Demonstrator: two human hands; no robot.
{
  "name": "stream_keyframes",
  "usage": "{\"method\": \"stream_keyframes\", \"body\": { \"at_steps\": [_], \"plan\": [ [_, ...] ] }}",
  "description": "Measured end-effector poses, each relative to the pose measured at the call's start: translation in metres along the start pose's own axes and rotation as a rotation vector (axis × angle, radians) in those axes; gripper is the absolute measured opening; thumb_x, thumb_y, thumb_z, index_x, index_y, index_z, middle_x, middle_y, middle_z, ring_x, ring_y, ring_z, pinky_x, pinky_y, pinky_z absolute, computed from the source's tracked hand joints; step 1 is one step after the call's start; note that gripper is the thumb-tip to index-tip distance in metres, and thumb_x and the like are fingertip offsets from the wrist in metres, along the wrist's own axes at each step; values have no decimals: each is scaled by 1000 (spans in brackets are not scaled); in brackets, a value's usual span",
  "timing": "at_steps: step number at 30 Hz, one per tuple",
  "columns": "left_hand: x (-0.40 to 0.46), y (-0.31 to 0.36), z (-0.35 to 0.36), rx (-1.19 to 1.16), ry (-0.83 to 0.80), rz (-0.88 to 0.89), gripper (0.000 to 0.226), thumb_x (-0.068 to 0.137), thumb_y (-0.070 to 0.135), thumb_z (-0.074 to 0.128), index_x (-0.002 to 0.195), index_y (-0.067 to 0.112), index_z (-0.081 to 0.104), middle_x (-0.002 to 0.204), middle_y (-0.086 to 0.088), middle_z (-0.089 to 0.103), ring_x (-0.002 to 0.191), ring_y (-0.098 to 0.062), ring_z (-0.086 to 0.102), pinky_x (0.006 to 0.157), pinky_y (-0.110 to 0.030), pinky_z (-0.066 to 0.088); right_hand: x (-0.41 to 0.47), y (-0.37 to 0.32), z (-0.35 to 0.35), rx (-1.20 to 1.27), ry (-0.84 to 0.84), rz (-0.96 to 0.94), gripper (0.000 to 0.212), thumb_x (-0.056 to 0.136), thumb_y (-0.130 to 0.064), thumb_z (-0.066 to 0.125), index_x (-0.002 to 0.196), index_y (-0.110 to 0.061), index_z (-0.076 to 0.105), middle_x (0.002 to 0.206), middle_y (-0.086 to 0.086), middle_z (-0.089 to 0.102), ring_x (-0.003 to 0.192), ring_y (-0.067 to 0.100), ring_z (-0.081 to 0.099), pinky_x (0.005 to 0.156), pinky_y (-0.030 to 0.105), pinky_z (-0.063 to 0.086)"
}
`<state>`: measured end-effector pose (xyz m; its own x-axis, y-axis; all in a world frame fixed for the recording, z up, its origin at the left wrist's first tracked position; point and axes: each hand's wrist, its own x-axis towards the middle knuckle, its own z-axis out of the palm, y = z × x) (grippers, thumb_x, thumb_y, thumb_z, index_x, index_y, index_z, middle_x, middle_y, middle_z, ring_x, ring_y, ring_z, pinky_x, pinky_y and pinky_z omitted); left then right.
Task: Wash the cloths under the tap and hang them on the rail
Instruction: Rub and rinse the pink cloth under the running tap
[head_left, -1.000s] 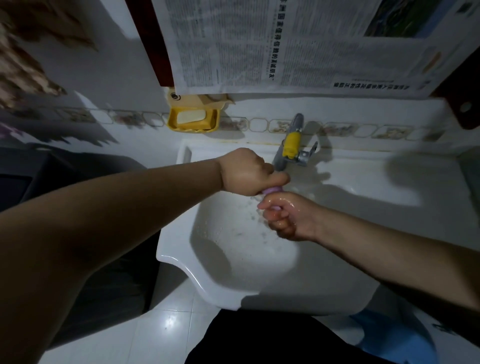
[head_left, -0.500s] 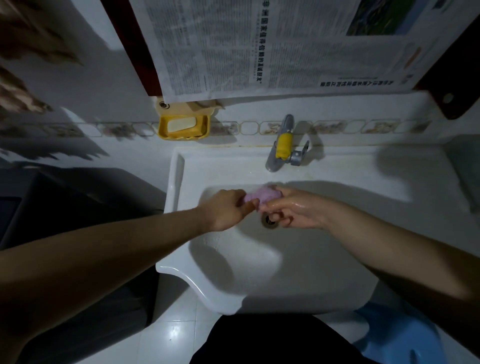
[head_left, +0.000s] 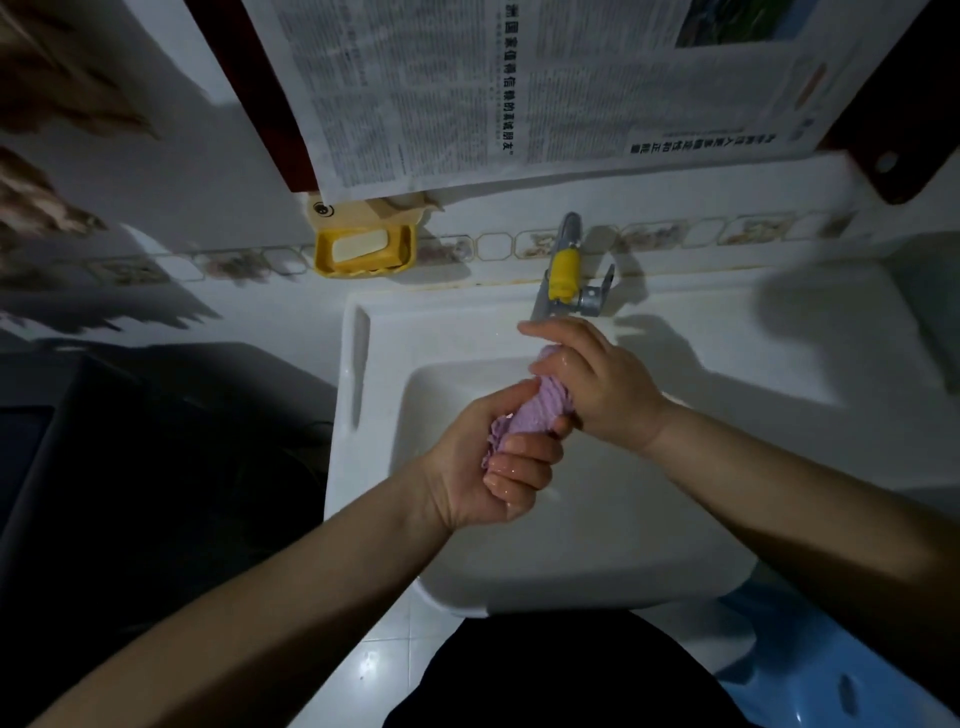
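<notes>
Over the sink basin (head_left: 727, 395) I am gripping the purple cloth (head_left: 530, 413), rolled lengthwise: my left hand (head_left: 493, 467) is clenching its near end, my right hand (head_left: 597, 379) its far end below the tap (head_left: 563, 275).

Both forearms are showing bare to the frame edge, with no sleeves, watch or rings in sight. The fingers (head_left: 522, 470) are glistening wet. A dark garment (head_left: 561, 675) is covering the torso below.
</notes>
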<state>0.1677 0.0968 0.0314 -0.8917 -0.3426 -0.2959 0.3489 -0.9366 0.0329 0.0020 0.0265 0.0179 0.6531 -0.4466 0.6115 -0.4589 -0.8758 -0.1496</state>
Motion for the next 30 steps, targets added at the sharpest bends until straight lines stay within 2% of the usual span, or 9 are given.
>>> {"method": "stream_keyframes", "body": {
  "at_steps": [5, 8, 11, 13, 15, 18, 23, 26, 30],
  "plan": [
    [-2, -7, 16, 432, 111, -36, 26, 82, 30, 70, 101, 22, 55, 50, 9, 41, 38, 0, 35, 35, -10, 26, 9, 12, -25, -67, -178, -296, 13, 78, -6, 54, 90, -9, 58, 81, 10, 66, 61, 27, 64, 38, 29, 46],
    [18, -1, 25, 812, 561, -51, 27, 90, 20, 61, 74, 24, 40, 48, 7, 32, 34, -3, 25, 35, -12, 15, 18, 21, -36, -272, -350, -359, 9, 68, -8, 59, 75, -10, 63, 56, 4, 54, 38, 24, 50, 35, 19, 29],
    [38, 4, 28, 1228, 992, 94, 13, 86, 10, 58, 94, 13, 48, 67, -7, 47, 44, -16, 41, 42, -21, 26, 21, 19, -35, -372, -716, -185, 21, 79, -23, 58, 93, -9, 62, 71, 7, 65, 59, 30, 62, 45, 24, 28],
    [43, 6, 20, 1606, 1138, 184, 48, 86, 17, 56, 131, 16, 39, 97, -14, 62, 75, -29, 60, 58, -28, 39, 19, 12, -31, -336, -930, 69, 29, 91, -34, 48, 107, -12, 58, 92, 10, 67, 82, 34, 64, 56, 29, 34],
    [40, 11, 12, 2011, 1136, 196, 56, 92, 32, 49, 144, 22, 29, 110, -17, 65, 96, -34, 61, 70, -30, 39, 12, 5, -27, -202, -952, 272, 32, 91, -38, 48, 104, -12, 62, 99, 12, 67, 88, 32, 63, 62, 30, 41],
    [37, 26, 11, 2527, 1050, 155, 55, 97, 46, 39, 147, 30, 23, 111, -16, 66, 98, -35, 62, 72, -32, 39, -4, -6, -23, 161, -858, 583, 27, 89, -33, 55, 79, -9, 62, 91, 15, 67, 88, 29, 62, 66, 28, 42],
    [33, 51, 29, 3093, 672, 234, 70, 91, 61, 5, 141, 22, 34, 97, -10, 69, 82, -35, 64, 64, -31, 40, -10, -32, -27, 763, -558, 1195, 29, 79, -12, 66, 63, -14, 42, 47, -3, 40, 39, 11, 37, 42, 20, 26],
    [30, 62, 31, 3185, 473, 564, 61, 92, 57, 14, 125, 16, 46, 72, -8, 67, 56, -33, 62, 50, -26, 34, -10, -42, -31, 1049, -454, 1430, 24, 79, -6, 60, 70, -14, 39, 40, -4, 30, 34, 12, 23, 44, 19, 17],
    [29, 64, 36, 3200, 355, 713, 36, 93, 47, 34, 104, 14, 41, 51, -4, 57, 35, -26, 50, 42, -20, 28, -9, -47, -34, 1240, -408, 1536, 28, 80, -4, 56, 68, -17, 34, 45, -4, 26, 38, 12, 18, 44, 19, 12]
  ]
}}
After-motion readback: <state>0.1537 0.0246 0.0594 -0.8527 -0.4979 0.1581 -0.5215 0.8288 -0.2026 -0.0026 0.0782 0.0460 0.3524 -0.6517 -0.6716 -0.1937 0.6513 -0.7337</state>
